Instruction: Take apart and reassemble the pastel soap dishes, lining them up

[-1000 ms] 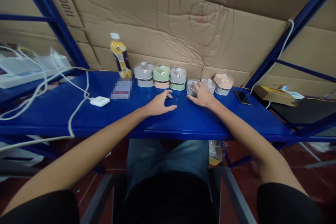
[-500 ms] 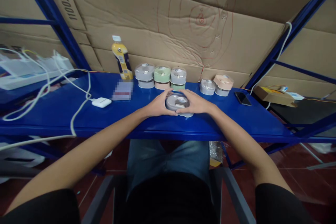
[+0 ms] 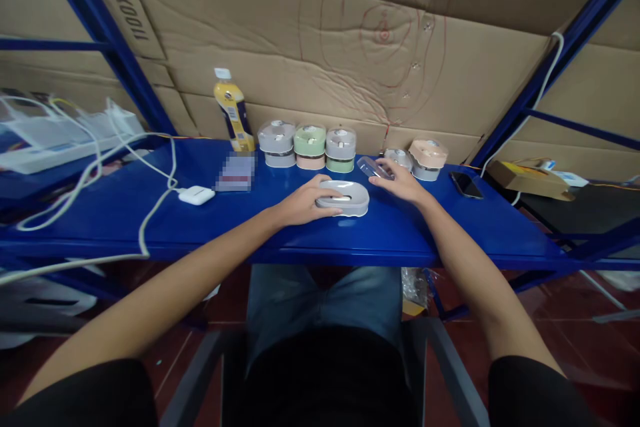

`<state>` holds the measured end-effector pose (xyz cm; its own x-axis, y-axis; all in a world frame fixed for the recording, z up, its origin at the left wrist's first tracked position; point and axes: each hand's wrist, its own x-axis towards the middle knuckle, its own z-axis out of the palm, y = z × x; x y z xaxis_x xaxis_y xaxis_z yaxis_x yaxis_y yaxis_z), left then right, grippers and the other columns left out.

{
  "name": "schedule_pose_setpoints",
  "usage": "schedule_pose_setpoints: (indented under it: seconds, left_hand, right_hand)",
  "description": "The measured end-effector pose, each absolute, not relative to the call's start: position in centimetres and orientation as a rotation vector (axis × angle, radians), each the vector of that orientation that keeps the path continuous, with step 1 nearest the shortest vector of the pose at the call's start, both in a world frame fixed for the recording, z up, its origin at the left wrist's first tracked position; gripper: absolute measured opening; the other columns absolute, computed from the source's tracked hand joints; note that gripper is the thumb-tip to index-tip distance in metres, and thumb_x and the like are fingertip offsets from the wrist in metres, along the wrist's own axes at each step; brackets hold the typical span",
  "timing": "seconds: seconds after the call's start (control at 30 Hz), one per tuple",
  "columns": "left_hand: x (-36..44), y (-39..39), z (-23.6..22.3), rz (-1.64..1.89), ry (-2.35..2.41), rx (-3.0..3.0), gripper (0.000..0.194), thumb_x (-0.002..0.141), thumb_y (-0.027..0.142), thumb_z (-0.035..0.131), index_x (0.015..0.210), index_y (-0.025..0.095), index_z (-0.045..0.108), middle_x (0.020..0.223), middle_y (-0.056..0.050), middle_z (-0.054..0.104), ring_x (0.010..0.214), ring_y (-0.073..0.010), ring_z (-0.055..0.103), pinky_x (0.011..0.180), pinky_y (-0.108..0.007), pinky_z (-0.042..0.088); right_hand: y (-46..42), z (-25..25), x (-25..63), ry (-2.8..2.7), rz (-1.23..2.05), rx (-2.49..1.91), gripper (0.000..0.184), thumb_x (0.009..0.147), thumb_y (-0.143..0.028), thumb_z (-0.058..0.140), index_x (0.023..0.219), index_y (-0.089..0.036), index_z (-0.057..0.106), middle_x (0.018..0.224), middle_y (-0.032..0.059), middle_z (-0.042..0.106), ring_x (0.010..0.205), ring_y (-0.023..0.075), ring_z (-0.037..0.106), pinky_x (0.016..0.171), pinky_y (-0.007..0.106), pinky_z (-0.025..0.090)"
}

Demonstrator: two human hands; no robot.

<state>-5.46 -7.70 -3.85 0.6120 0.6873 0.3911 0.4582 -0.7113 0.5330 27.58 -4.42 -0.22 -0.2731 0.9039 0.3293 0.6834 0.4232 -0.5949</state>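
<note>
On the blue tabletop, near its front edge, rests a grey oval box [image 3: 356, 205] with a dark slot in its top. My left hand [image 3: 311, 201] grips the box's left end, thumb at the front and fingers over the far side. Just beyond its right end, my right hand [image 3: 399, 181] pinches a clear plastic lid [image 3: 371, 167], tilted and held off the box. Behind that hand, a small grey box with a clear cover [image 3: 399, 158] is partly hidden.
Stacked oval boxes in grey, green and peach [image 3: 310, 141] line the back, with a peach-topped stack [image 3: 428, 153] farther right. A yellow bottle [image 3: 234, 110], white earbud case [image 3: 197, 195], looping white cables [image 3: 159, 213] and a phone [image 3: 467, 184] also lie about. Cardboard [image 3: 280, 67] walls the rear.
The clear lid has come off the grey box, carried up and right by my right hand. My left hand stays on the box's left end.
</note>
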Motion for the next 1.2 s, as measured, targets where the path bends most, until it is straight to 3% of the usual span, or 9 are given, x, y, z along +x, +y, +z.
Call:
schedule_pose_setpoints:
  seconds: [0.27,0.47,0.63,0.8,1.0,1.2]
  left_hand:
    - [-7.5,-5.9,-3.6,1.104,1.17,2.353,0.056,0.098,0.072,0.068,0.119,0.023,0.086,0.152,-0.015,0.064,0.148,-0.0414,0.059,0.135,-0.062,0.041]
    - [-9.2,-4.2,-4.4,0.988,1.454,2.263,0.056,0.092,0.071,0.074,0.113,0.021,0.085,0.126,-0.016,0.069,0.137,-0.045,0.065,0.126,-0.065,0.049]
    - [-8.1,-5.5,-4.0,1.081,1.23,2.357,0.055,0.096,0.07,0.07,0.124,0.023,0.081,0.141,-0.013,0.068,0.14,-0.0389,0.065,0.13,-0.06,0.047]
    - [-5.8,-7.3,-3.6,0.996,1.06,2.402,0.08,0.087,0.067,0.083,0.149,0.02,0.063,0.156,-0.017,0.066,0.148,-0.0419,0.062,0.129,-0.059,0.047]
    - [-4.9,-6.9,-4.5,0.97,1.014,2.298,0.13,0.066,0.063,0.102,0.169,0.021,0.035,0.159,-0.024,0.064,0.149,-0.0482,0.062,0.125,-0.066,0.049]
    - [-4.9,-7.1,-4.4,0.978,0.97,2.313,0.138,0.063,0.06,0.104,0.172,0.021,0.03,0.158,-0.026,0.064,0.148,-0.0499,0.063,0.125,-0.068,0.048]
  right_hand:
    - [-3.9,-0.4,29.2,-2.166,0.455,-1.42,0.089,0.076,-0.067,0.089,0.15,-0.022,0.069,0.145,0.0171,0.077,0.134,0.0439,0.074,0.118,0.065,0.057]
    - [-3.4,-1.0,29.6,-2.273,0.488,-1.43,0.094,0.067,-0.06,0.096,0.15,-0.024,0.07,0.152,0.0164,0.075,0.14,0.0441,0.072,0.123,0.066,0.055]
    - [-3.8,-0.7,29.3,-2.164,0.433,-1.417,0.097,0.07,-0.067,0.094,0.152,-0.02,0.071,0.149,0.0189,0.076,0.137,0.0451,0.073,0.122,0.066,0.056]
    - [-5.3,0.8,27.8,-2.098,0.391,-1.097,0.09,0.08,-0.069,0.09,0.155,-0.024,0.071,0.156,0.0161,0.073,0.144,0.0405,0.068,0.126,0.062,0.051]
    - [-6.6,1.2,23.0,-2.409,0.391,-0.867,0.088,0.074,-0.064,0.097,0.152,-0.028,0.075,0.146,0.0126,0.078,0.135,0.0386,0.074,0.122,0.059,0.054]
    - [-5.9,0.8,20.7,-2.495,0.397,-0.854,0.082,0.076,-0.058,0.099,0.15,-0.03,0.077,0.147,0.0104,0.079,0.138,0.0386,0.073,0.123,0.059,0.054]
